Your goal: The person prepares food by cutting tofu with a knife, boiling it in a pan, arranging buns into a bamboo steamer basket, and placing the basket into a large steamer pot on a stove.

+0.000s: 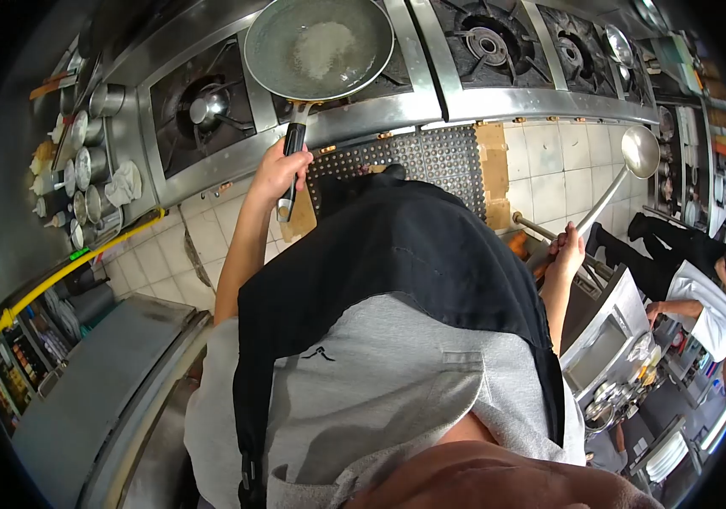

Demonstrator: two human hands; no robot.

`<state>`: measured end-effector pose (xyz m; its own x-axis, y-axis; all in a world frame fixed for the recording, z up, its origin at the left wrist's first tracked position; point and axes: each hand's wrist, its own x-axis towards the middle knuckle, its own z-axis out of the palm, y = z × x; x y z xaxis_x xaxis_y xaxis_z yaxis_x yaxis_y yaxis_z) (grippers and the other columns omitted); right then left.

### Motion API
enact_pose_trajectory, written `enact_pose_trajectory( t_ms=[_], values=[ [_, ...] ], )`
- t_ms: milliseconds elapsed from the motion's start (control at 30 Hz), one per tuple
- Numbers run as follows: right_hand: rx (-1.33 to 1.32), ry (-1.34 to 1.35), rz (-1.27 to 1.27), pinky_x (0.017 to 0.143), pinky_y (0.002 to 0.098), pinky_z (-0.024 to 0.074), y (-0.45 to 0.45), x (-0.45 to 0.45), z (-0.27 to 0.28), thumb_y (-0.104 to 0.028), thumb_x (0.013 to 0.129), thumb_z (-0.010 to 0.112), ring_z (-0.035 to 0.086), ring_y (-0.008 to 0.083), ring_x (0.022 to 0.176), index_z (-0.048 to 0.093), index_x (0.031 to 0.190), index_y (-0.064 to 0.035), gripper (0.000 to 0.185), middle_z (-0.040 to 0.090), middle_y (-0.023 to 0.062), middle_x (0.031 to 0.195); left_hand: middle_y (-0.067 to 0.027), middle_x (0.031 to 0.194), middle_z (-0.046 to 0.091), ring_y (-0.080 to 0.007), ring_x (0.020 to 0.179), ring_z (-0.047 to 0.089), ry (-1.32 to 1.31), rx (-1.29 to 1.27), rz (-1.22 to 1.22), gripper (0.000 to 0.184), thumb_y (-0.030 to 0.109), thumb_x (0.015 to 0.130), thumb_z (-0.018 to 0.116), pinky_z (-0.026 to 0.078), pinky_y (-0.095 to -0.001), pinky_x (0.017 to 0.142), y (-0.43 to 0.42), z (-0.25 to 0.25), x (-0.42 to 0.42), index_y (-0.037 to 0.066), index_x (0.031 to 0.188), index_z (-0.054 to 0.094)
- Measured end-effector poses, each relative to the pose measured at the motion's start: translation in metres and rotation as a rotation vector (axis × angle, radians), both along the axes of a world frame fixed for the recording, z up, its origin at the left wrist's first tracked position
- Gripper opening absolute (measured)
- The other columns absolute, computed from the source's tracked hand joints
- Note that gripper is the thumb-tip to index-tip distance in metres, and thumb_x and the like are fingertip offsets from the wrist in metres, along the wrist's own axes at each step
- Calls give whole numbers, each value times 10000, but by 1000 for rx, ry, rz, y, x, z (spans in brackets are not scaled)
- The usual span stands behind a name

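Tiled kitchen floor (562, 148), steel stove (541, 103) along it. The pan (282, 68) is over the stove, can't tell if touching, and the left hand (281, 174) has its fingers wrapped round the handle (294, 140). The right hand (565, 252) has its fingers clamped on a ladle (640, 153) near the stove's right end.

Showing a pale tiled floor (554, 153), with a dark studded mat (439, 157) and brown cardboard (492, 174) near the front edge of a steel stove (516, 104). Also showing a grey counter (113, 386), a yellow pipe (83, 268) near the stove's left corner, and a bright light strip (723, 416).
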<state>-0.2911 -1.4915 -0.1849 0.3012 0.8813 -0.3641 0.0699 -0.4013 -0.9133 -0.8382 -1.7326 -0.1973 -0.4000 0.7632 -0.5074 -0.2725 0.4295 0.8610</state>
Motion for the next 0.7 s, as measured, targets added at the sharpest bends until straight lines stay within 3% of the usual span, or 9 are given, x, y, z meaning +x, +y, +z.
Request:
enact_pose_trajectory(
  t_ms=[333, 700],
  values=[
    [2, -2, 101, 416, 255, 303, -16, -12, 3, -214, 956, 684, 375, 87, 460, 550, 844, -101, 208, 412, -37, 594, 3, 651, 545, -106, 463, 512, -46, -66, -147, 181, 179, 916, 661, 420, -273, 462, -16, -14, -48, 64, 916, 522],
    [-163, 92, 116, 380, 243, 340, -101, 2, -57, -184, 963, 671, 405, 75, 434, 553, 820, -129, 194, 465, -44, 607, 17, 659, 529, -97, 459, 496, 96, -271, -192, 283, 316, 930, 692, 405, -266, 468, -7, 4, -59, 78, 891, 544]
  ],
)
